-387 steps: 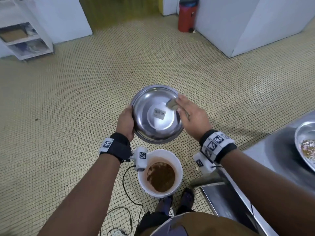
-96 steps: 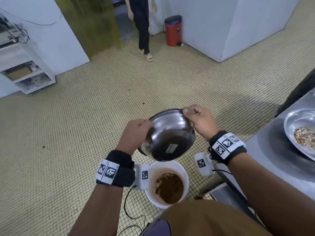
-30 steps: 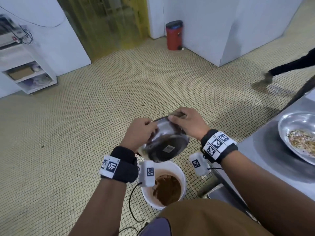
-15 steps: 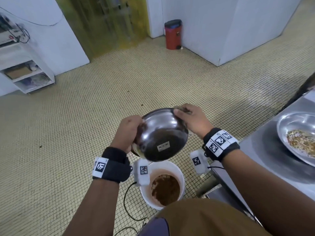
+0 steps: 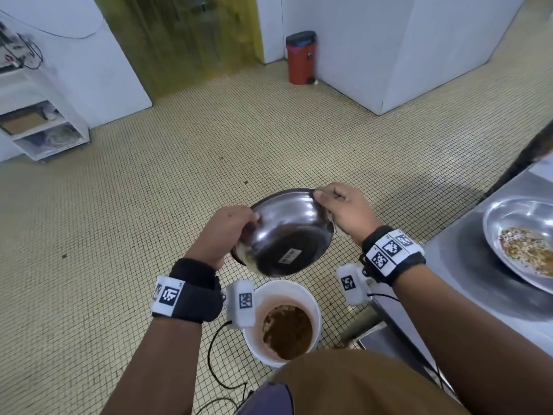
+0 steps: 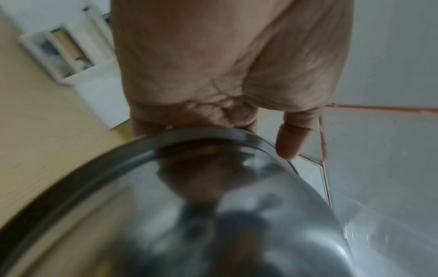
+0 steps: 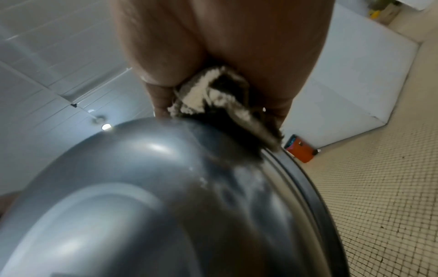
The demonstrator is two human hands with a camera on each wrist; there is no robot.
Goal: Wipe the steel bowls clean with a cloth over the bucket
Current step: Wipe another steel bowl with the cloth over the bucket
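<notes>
A: The fingers of the left hand curl over the rim of the steel bowl with the palm pressed to its outer wall, so that hand holds the bowl. The right hand pinches a grey-and-white cloth against the far rim, thumb on top.

B: And where is the bowl?

A: In the centre of the head view, held in the air with its underside and barcode sticker turned toward the camera and its open side tipped away. The white bucket of brown slop stands on the floor below it, in the lower centre of the frame.

B: So how should the person wipe it well?

A: Judging by the grips, they are working the rim. They would do best to keep the left hand firm as the pivot, draw the cloth round the lip in one sweep, and keep the bowl above the bucket so that whatever falls lands in it.

B: What lies beyond?

A: At the right edge, a steel counter carries a second bowl holding scraps, probably next to be wiped. Past the hands the tiled floor runs to a white shelf unit at upper left and a red bin at top centre.
</notes>
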